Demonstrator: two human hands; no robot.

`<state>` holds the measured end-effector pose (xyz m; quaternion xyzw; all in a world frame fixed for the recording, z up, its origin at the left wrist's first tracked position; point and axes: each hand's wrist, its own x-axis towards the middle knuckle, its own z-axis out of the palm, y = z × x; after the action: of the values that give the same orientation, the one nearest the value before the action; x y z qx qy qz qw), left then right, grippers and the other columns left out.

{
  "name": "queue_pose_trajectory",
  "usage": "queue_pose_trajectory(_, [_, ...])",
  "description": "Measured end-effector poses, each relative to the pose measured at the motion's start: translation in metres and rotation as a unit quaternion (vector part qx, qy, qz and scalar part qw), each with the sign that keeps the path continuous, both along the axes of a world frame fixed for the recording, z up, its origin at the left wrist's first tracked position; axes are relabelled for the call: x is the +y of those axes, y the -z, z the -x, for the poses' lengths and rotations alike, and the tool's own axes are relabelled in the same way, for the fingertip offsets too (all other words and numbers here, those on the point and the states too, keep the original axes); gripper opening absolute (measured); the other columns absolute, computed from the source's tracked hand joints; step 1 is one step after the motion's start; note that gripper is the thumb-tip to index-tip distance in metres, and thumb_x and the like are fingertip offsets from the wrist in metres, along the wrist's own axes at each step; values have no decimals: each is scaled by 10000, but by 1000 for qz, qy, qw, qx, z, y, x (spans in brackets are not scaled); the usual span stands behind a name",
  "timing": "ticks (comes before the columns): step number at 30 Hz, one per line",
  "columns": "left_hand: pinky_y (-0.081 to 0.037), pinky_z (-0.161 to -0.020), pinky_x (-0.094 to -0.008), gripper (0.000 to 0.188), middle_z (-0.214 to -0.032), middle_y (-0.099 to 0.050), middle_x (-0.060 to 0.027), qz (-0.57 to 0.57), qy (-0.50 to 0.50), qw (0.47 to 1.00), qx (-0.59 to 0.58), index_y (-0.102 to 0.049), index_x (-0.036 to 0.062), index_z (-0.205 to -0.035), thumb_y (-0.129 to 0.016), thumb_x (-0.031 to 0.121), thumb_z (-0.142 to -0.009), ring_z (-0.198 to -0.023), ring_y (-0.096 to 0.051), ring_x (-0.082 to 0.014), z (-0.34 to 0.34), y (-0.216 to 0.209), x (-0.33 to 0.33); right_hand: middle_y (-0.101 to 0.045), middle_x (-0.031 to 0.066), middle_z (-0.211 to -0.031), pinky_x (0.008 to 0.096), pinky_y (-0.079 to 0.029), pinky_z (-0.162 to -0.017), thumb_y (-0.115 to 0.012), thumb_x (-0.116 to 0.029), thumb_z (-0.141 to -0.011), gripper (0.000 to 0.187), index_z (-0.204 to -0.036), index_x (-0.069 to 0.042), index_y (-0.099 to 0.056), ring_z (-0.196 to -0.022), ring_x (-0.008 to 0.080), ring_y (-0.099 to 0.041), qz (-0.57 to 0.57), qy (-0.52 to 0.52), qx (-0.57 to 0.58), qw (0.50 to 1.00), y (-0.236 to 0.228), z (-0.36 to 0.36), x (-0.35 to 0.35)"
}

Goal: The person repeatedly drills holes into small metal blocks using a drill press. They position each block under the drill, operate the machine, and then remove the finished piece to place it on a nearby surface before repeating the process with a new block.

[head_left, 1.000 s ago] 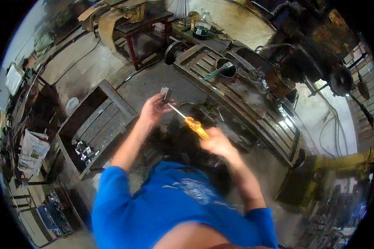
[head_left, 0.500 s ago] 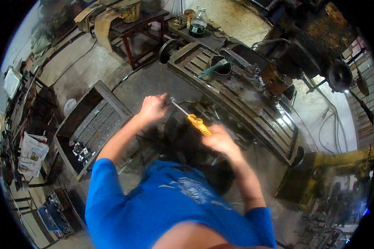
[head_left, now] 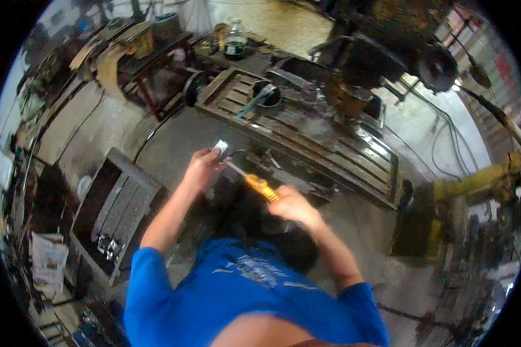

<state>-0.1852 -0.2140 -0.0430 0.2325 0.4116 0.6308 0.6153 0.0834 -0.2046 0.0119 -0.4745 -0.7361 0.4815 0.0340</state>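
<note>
In front of me, my left hand (head_left: 202,166) is closed on a small shiny metal part (head_left: 221,146) that sticks up past the fingertips. My right hand (head_left: 289,202) grips a yellow-handled tool (head_left: 260,186) with a slim metal shaft. Its shaft runs up and left, its tip close to the fingers of my left hand; whether it touches the part I cannot tell. My fingers cover part of the yellow handle.
At left stands a wooden tray (head_left: 134,168) with several shiny metal pieces (head_left: 109,247). Ahead lies a slatted machine bed (head_left: 330,147) carrying a dark pot (head_left: 270,99) with a green-handled brush (head_left: 250,105). A large bottle (head_left: 235,43) stands behind. Yellow machinery (head_left: 474,182) is at right.
The shiny metal part now shows upright in my left hand. Both hands and the tool sit lower and slightly left in view; the surroundings have shifted left as the head turned.
</note>
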Motion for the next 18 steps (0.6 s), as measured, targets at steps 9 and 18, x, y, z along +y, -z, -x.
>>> queue_pose_trajectory(9, [-515,-786,-386,293,-996,-568,-171,-9,137,986,99,-482,-122,-1047,-540,60,-823,-863,-605,-251,-56,2,54,-481,179,-508,376,-385,-467,-558,-210,-570,256,-612,38,-513,-464,260,-515,-7,84,58,995,22,-77,-6])
queue_pose_trajectory(18, [-489,-623,-358,289,-810,-625,-178,-126,177,813,540,-517,-66,-976,-609,103,-760,-752,-633,-247,-172,-36,176,-529,97,-518,300,-428,-448,-578,-166,-637,196,-723,8,-604,-442,141,-541,-37,212,100,971,-3,-155,-11])
